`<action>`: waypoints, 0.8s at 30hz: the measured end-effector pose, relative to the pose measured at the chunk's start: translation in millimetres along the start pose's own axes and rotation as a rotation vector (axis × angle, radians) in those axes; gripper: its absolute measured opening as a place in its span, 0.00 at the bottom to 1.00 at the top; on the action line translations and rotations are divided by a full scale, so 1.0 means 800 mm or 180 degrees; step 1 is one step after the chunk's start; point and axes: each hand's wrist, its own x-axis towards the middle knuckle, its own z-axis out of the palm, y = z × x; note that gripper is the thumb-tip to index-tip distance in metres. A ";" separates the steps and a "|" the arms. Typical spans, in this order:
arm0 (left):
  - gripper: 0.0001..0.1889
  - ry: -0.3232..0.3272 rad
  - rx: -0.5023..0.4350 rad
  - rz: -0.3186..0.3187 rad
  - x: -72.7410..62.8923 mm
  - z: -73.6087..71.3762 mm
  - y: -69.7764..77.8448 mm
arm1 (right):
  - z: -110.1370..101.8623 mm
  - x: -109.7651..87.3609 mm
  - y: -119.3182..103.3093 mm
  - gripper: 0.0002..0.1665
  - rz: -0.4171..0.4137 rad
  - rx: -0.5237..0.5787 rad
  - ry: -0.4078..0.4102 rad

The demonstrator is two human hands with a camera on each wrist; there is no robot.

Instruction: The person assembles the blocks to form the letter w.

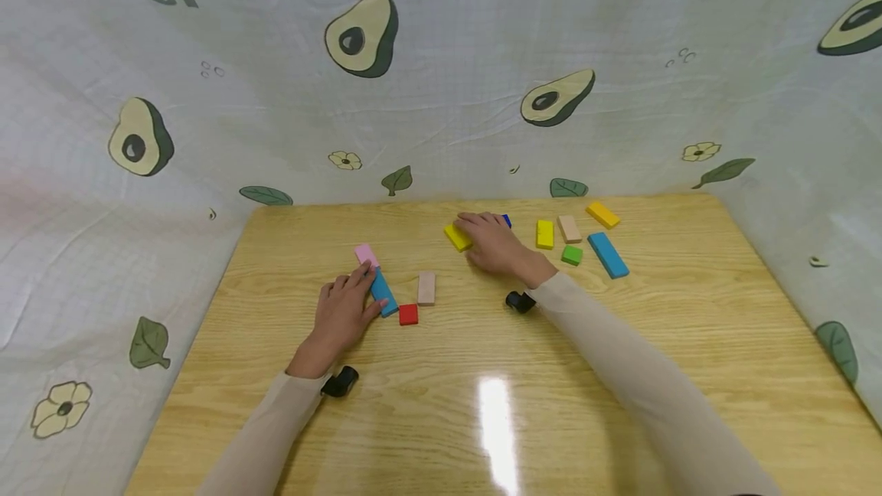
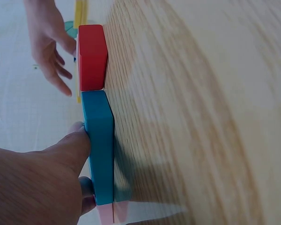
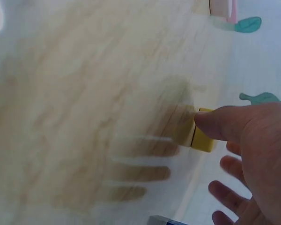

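Observation:
In the head view my left hand (image 1: 342, 311) rests on a long blue block (image 1: 383, 293), its fingers near the upper end and its thumb near the lower end. A pink block (image 1: 367, 254) adjoins the blue one's far end, and a red block (image 1: 409, 314) sits by its near end. In the left wrist view the thumb (image 2: 77, 140) touches the blue block's side. My right hand (image 1: 494, 243), farther back, pinches a yellow block (image 1: 458, 237). Its thumb lies across that block (image 3: 203, 138) in the right wrist view, while the other fingers spread out behind, partly hidden.
A plain wooden block (image 1: 426, 288) lies beside the red one. Behind the right hand a dark blue block (image 1: 506, 220) peeks out. Several blocks lie farther right, including a yellow (image 1: 545, 234), a green (image 1: 572, 255) and a long blue one (image 1: 609, 255). Patterned cloth (image 1: 441, 98) borders the table.

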 end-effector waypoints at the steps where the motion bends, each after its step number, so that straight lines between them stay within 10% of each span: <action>1: 0.35 0.0004 -0.0002 0.0002 0.000 0.000 0.000 | -0.001 0.001 0.000 0.37 -0.0012 0.0017 -0.0031; 24: 0.35 -0.0045 0.0001 -0.0015 0.000 -0.001 0.001 | 0.007 0.008 0.001 0.36 -0.0034 -0.0017 -0.0083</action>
